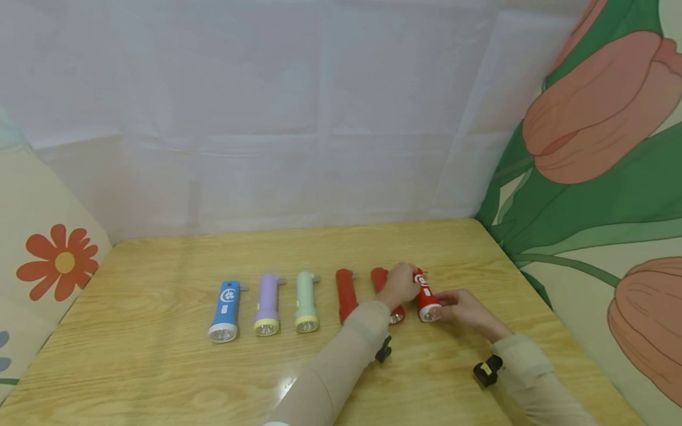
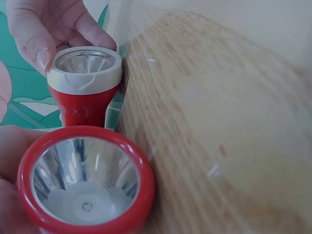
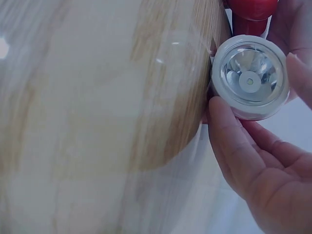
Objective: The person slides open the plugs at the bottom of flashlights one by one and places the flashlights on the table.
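Note:
In the head view a red flashlight with a white rim (image 1: 427, 299) lies at the right end of a row. My left hand (image 1: 401, 285) reaches over its neighbour and grips its tail end. My right hand (image 1: 469, 312) holds its lens end from the right; in the right wrist view the fingers (image 3: 234, 141) and thumb are around the white rim (image 3: 222, 92). A plain red flashlight (image 1: 379, 278) lies under my left hand, partly covered; its red-rimmed lens (image 2: 87, 180) fills the near part of the left wrist view.
Left of the hands lie another red flashlight (image 1: 346, 293), a mint one (image 1: 305, 299), a purple one (image 1: 268, 300) and a blue one (image 1: 226, 310), lenses toward me. The wooden table (image 1: 176, 378) meets a white cloth (image 1: 256, 148) behind and a flowered one (image 1: 602, 248) on the right.

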The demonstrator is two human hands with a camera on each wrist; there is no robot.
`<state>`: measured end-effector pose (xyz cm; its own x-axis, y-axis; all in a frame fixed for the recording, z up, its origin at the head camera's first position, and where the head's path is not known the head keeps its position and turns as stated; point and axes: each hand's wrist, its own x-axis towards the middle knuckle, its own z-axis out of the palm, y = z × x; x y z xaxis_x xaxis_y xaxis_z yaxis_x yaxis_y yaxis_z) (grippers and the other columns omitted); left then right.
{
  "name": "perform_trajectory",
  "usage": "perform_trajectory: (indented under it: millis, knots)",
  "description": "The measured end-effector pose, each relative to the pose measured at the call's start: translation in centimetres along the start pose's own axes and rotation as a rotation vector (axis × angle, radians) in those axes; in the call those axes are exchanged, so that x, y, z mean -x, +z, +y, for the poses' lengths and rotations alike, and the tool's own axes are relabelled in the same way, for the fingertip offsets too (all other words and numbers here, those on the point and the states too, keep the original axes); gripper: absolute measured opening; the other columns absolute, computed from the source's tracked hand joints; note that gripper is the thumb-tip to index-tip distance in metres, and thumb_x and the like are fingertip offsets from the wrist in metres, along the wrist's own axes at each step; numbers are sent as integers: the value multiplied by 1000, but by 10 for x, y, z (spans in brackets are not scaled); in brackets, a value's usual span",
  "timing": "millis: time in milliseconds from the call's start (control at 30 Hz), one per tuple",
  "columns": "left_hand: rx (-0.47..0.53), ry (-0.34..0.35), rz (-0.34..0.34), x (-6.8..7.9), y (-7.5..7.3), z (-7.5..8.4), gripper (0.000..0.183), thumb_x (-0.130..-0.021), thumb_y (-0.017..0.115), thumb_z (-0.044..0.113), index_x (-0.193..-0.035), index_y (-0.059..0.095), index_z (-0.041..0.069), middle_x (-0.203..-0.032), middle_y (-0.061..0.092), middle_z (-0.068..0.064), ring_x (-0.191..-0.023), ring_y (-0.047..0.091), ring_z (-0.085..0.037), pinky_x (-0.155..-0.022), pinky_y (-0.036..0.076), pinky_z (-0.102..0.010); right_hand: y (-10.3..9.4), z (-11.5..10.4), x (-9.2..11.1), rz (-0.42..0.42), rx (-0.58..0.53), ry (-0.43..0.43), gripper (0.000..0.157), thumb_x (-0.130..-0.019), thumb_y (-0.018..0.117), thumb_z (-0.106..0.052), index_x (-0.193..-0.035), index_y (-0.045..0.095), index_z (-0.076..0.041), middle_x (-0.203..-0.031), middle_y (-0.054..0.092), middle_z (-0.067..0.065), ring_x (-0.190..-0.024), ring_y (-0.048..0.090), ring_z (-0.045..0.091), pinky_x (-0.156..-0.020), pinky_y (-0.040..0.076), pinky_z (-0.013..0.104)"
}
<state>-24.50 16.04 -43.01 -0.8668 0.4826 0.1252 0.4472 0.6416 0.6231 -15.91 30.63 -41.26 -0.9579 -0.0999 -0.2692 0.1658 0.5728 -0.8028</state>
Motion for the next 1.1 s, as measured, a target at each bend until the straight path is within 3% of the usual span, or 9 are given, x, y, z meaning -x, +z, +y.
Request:
perform_trajectory:
  millis: [367,667,767,867,1000,1100]
  knots:
    - [22,9,-25,0,-3,-3,22,-78,67,8,-99,68,5,-87,64,-3,-79,55,-12,-70,44,-18,1,-2,2,-21,-44,-18,52,-85,64,-14,-120,45,19,-106,60,23,-91,58,21,-75,49,33]
    - [63,19,-13,8,-16,-1,32,-84,63,15,-113,62,2,-108,62,-10,-102,56,-18,-89,43,-24,3,-5,4,4,-13,5,57,-87,61,-18,-125,39,20,-116,53,32,-96,58,26,-76,51,35]
    - [85,17,4,13,-24,-1,32,-86,61,16,-115,61,3,-111,61,-10,-107,55,-19,-92,42,-25,4,-6,4,50,20,19,59,-90,58,-23,-126,38,19,-120,49,34,-95,59,27,-76,51,37]
    - [118,39,47,17,-31,-2,27,-86,60,15,-110,64,3,-107,63,-9,-104,56,-19,-90,42,-25,5,-7,5,134,92,-19,54,-92,55,-25,-124,44,17,-118,52,33,-93,60,29,-75,51,36]
    - [182,28,85,22,-39,-1,18,-86,61,17,-100,66,5,-95,64,-4,-91,58,-15,-80,46,-25,4,-12,5,317,211,-87,39,-91,58,-23,-110,57,12,-102,61,26,-87,60,29,-68,50,33]
    - [224,12,98,26,-44,0,13,-86,62,18,-94,66,8,-89,63,0,-83,56,-11,-73,46,-22,2,-18,5,431,249,-120,28,-89,60,-18,-98,62,8,-85,64,17,-74,60,23,-60,48,29]
